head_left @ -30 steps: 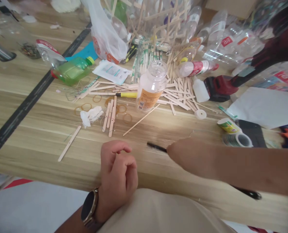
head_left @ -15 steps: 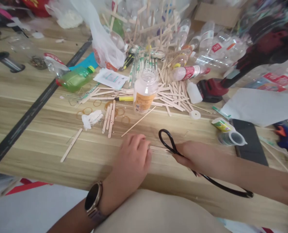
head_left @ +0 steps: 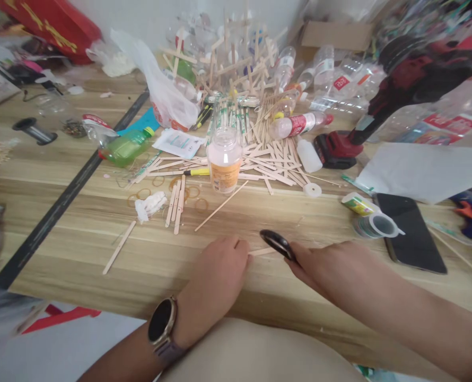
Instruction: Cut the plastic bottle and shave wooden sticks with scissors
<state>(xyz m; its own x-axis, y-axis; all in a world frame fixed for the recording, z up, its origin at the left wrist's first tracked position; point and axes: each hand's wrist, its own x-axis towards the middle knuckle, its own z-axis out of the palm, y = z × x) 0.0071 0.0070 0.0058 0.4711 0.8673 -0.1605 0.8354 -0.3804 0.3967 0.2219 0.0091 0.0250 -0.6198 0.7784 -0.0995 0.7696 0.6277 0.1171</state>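
The black loop [head_left: 276, 242] has tilted, clamped in my right fingers [head_left: 300, 253]. I can't tell if left fingers [head_left: 242, 249] grip; slackness could skid the stick [head_left: 262, 251].

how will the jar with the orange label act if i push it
The jar probably feels stiff, given its smooth, rounded clear wall. Standing upright and taller than wide, it might tip if pushed high. Wooden sticks behind it could hamper sliding backward.
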